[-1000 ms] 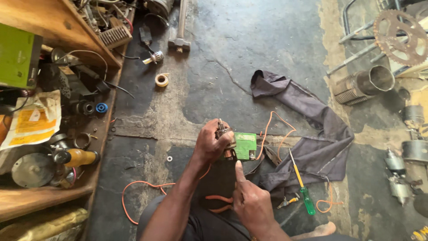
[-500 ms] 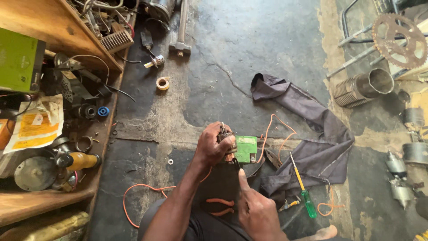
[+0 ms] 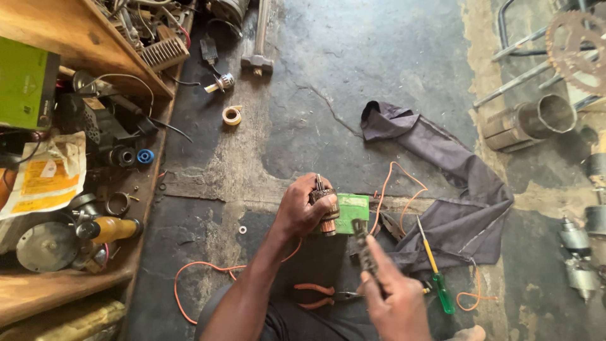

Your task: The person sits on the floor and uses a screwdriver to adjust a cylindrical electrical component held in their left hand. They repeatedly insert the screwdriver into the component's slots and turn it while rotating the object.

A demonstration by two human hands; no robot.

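The right hand is nearest. Its fingers are closed around a thin dark metal tool that points up and away. Just beyond it, the left hand has its fingers wrapped around a small motor armature. The armature has copper coils, a dark middle and a short metal shaft sticking up. It is held above the floor, right in front of a small green box.

Orange-handled pliers lie near the person's lap. A green and yellow screwdriver lies to the right, beside a dark cloth. A thin orange wire curls over the cracked concrete floor. On the left stands a messy wooden shelf. Farther right lie a metal pipe and a rusty sprocket.
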